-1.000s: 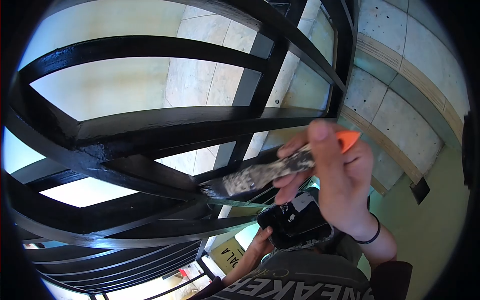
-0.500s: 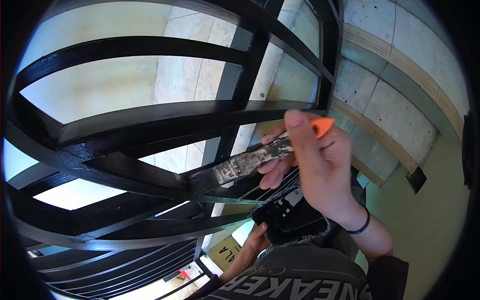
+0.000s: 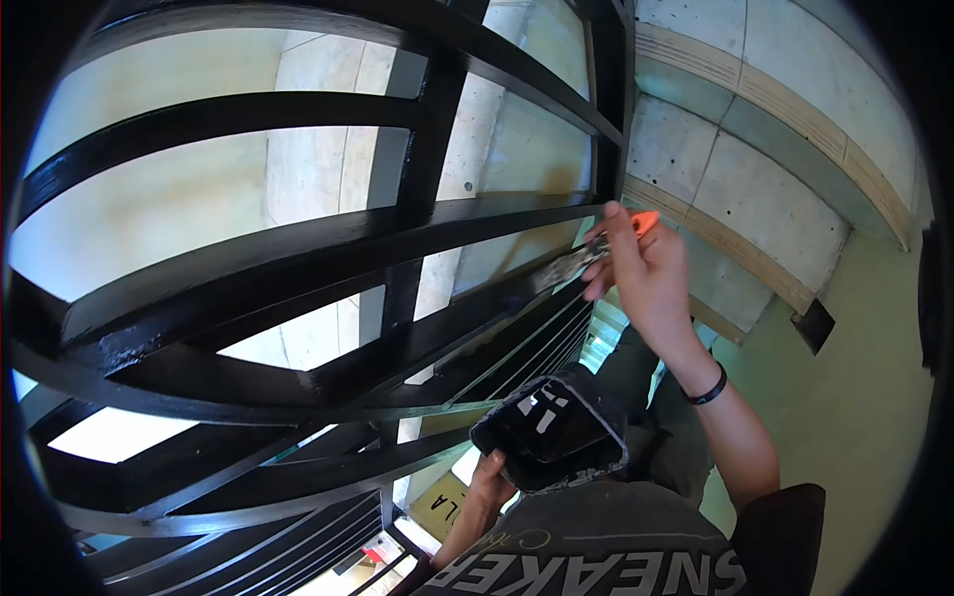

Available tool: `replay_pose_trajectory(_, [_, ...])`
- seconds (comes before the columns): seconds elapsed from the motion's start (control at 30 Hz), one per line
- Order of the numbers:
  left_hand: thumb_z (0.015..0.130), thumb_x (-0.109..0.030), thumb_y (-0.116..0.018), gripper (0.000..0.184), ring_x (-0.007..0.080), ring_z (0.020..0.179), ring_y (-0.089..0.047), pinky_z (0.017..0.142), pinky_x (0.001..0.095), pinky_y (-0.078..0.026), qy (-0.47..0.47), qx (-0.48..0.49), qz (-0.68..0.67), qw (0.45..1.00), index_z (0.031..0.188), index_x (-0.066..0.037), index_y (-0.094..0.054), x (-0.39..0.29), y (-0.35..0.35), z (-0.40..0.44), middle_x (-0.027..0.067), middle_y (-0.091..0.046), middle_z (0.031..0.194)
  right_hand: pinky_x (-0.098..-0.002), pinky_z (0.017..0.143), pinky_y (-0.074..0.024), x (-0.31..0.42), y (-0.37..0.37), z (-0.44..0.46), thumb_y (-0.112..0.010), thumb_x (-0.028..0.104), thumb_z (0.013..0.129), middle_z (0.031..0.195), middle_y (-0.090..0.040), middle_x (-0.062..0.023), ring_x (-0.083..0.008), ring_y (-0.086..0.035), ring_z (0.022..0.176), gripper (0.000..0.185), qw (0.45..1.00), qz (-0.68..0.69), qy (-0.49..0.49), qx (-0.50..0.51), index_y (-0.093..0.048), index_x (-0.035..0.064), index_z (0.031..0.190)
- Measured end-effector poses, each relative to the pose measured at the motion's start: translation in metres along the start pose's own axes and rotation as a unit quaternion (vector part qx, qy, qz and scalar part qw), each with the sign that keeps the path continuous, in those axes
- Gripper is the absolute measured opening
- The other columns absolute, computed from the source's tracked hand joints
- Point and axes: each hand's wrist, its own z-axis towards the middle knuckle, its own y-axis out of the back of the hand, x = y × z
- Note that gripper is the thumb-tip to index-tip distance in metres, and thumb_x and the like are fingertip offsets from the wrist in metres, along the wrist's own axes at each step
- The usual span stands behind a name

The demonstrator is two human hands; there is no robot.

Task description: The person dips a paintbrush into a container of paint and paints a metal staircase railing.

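My right hand (image 3: 651,288) is closed around the paint-smeared handle of a paintbrush (image 3: 568,266) with an orange handle end. The brush points left, its dark bristles at a black metal bar of the railing (image 3: 328,248); whether they touch it is hard to make out. Lower down, my left hand (image 3: 489,481) grips the left side of a black paint container (image 3: 602,465). Glossy black paint with white reflections shows inside it, and its rim is crusted. The thumb lies over the rim, while the other left fingers are mostly hidden.
Curved and straight black bars fill the left side and middle. Stone steps (image 3: 730,184) with ribbed edges rise at the upper right, beside a pale floor (image 3: 845,417). A yellowish sign (image 3: 437,505) with dark letters is below the railing.
My right hand has carried the brush along the bar, away from the curved joint on the left. The view has shifted, and more of the paint container shows. My left hand still holds it.
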Motion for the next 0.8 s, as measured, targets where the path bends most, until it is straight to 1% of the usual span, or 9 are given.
replay_pose_trajectory(0.1, [0.077,-0.053,-0.085,0.098,0.0347,0.132,-0.057,0.115,0.0507,-0.044,-0.011,-0.017,0.028,0.999,0.152,-0.004,-0.045,0.000,-0.002,-0.001,0.0154,-0.057,0.146,-0.0262,0.047,-0.0497,-0.007,0.009,0.000,-0.058,0.026,0.107,0.061,-0.067,-0.0079,-0.0124,-0.069,0.052,0.038,0.985,-0.130,0.090,-0.062,-0.069,-0.0056,0.089])
replay_pose_trajectory(0.2, [0.078,-0.053,-0.085,0.098,0.0349,0.132,-0.057,0.114,0.0508,-0.044,-0.002,-0.018,0.029,0.999,0.152,-0.004,-0.045,0.001,0.002,-0.002,0.0154,-0.057,0.147,-0.0258,0.048,-0.0507,0.010,-0.011,-0.016,-0.059,0.025,0.107,0.063,-0.068,-0.0076,-0.0122,-0.070,0.054,0.036,0.990,-0.096,0.095,0.031,-0.069,-0.0060,0.092])
replay_pose_trajectory(0.23, [0.078,-0.053,-0.085,0.097,0.0349,0.132,-0.057,0.114,0.0509,-0.045,-0.003,-0.017,0.029,0.999,0.152,-0.003,-0.045,-0.001,-0.001,-0.002,0.0155,-0.057,0.147,-0.0242,0.048,-0.0511,0.016,-0.019,-0.020,-0.057,0.028,0.108,0.065,-0.068,-0.0081,-0.0130,-0.070,0.054,0.039,0.993,-0.039,0.108,0.027,-0.069,-0.0052,0.091])
replay_pose_trajectory(0.33, [0.078,-0.052,-0.085,0.097,0.0346,0.131,-0.058,0.114,0.0512,-0.045,-0.008,-0.018,0.024,1.000,0.151,-0.003,-0.045,-0.001,0.004,-0.003,0.0156,-0.058,0.146,-0.0225,0.048,-0.0516,0.048,-0.016,-0.022,-0.055,0.033,0.109,0.067,-0.068,-0.0097,-0.0146,-0.070,0.055,0.044,0.986,0.161,0.009,0.050,-0.069,-0.0050,0.093])
replay_pose_trajectory(0.37, [0.078,-0.051,-0.085,0.096,0.0346,0.131,-0.058,0.114,0.0513,-0.045,-0.007,-0.016,0.021,1.000,0.151,-0.003,-0.045,-0.001,0.007,-0.002,0.0155,-0.058,0.146,-0.0215,0.048,-0.0517,0.053,-0.017,-0.024,-0.052,0.036,0.110,0.067,-0.068,-0.0111,-0.0151,-0.070,0.054,0.047,0.983,0.177,0.005,0.044,-0.069,-0.0050,0.094])
replay_pose_trajectory(0.5, [0.078,-0.050,-0.086,0.096,0.0347,0.131,-0.058,0.114,0.0516,-0.045,0.008,-0.019,0.013,1.000,0.151,-0.002,-0.046,0.000,0.010,-0.004,0.0154,-0.059,0.145,-0.0212,0.047,-0.0511,0.039,-0.023,-0.021,-0.052,0.035,0.110,0.066,-0.068,-0.0102,-0.0130,-0.068,0.052,0.046,0.994,0.095,-0.010,0.060,-0.068,-0.0046,0.092])
replay_pose_trajectory(0.6, [0.077,-0.050,-0.087,0.095,0.0346,0.131,-0.058,0.114,0.0519,-0.045,0.010,-0.013,0.011,1.000,0.150,-0.002,-0.047,-0.004,0.003,0.000,0.0153,-0.059,0.144,-0.0211,0.046,-0.0505,0.038,-0.019,-0.017,-0.051,0.034,0.110,0.066,-0.068,-0.0102,-0.0127,-0.068,0.052,0.045,0.995,0.095,0.013,-0.002,-0.067,-0.0044,0.092])
replay_pose_trajectory(0.73, [0.078,-0.045,-0.088,0.098,0.0328,0.134,-0.056,0.114,0.0495,-0.044,0.032,-0.013,0.000,0.999,0.153,-0.002,-0.042,-0.004,0.011,-0.004,0.0154,-0.057,0.146,-0.0207,0.045,-0.0495,0.062,-0.040,-0.027,-0.051,0.033,0.110,0.065,-0.068,-0.0106,-0.0124,-0.066,0.049,0.044,0.980,0.190,-0.028,0.052,-0.066,-0.0045,0.093])
replay_pose_trajectory(0.8, [0.077,-0.045,-0.089,0.098,0.0325,0.133,-0.056,0.114,0.0495,-0.044,0.031,-0.011,-0.001,0.999,0.153,-0.002,-0.042,-0.004,0.009,-0.005,0.0154,-0.057,0.146,-0.0201,0.044,-0.0486,0.049,-0.043,-0.028,-0.050,0.032,0.111,0.064,-0.067,-0.0104,-0.0118,-0.065,0.048,0.043,0.988,0.146,-0.012,0.043,-0.066,-0.0043,0.091])
